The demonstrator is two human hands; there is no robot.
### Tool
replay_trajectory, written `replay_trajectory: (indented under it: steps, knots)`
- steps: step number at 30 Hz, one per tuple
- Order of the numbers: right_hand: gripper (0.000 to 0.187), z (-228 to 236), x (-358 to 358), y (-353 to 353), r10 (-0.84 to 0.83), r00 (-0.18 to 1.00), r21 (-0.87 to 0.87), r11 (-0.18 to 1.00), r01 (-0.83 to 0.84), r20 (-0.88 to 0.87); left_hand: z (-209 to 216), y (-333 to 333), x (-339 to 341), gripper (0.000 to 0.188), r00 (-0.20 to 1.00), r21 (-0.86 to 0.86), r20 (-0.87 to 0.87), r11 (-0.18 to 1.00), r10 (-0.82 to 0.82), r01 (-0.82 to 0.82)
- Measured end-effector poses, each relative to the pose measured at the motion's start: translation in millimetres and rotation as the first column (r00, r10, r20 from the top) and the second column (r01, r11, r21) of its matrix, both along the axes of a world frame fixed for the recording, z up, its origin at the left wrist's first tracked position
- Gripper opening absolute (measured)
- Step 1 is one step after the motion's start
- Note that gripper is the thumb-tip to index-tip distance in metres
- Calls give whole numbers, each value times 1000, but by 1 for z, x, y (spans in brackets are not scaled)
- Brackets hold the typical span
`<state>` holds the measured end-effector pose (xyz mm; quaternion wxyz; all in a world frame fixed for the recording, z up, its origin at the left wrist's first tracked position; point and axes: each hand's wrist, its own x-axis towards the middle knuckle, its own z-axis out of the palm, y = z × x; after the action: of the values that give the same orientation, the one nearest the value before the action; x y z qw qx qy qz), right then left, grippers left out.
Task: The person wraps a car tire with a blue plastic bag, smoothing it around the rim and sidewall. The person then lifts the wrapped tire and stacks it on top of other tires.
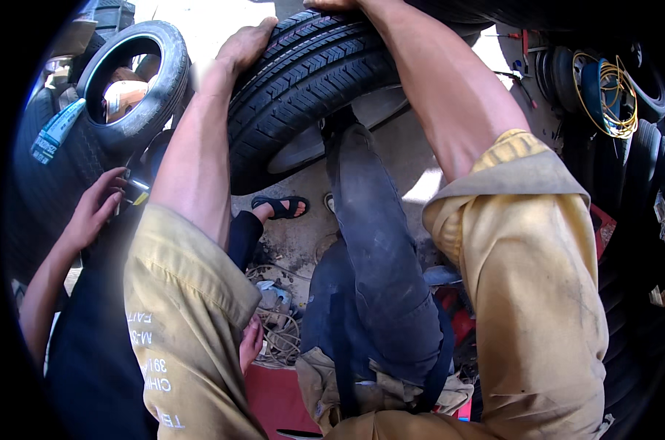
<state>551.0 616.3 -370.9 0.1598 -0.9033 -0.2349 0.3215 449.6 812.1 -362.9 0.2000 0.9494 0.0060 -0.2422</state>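
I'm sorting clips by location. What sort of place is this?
Probably a tyre workshop: a black tyre is at top centre, another tyre is at upper left, and more tyres stand at right.

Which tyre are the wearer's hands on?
The central tyre, tread facing the camera: the left hand and right hand are at its upper edge. Neither is on the left tyres or right tyres.

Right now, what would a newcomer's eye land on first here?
Probably the big black tire at the top centre, with the wearer's left hand and right hand at its upper edge. Then the tan sleeves filling the lower left and right, and the yellow coil at the upper right.
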Motion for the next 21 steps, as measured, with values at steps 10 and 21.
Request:
replay_trajectory:
  steps: [10,21]
  knots:
    - [51,-12,69,-11,-384,846,64,898,435,-370,-43,4,87,44,978,174,164,972,132,-160]
    - [55,25,-114,-60,-413,906,150,906,397,96,40,-75,-79,59,969,193,73,950,234,-244]
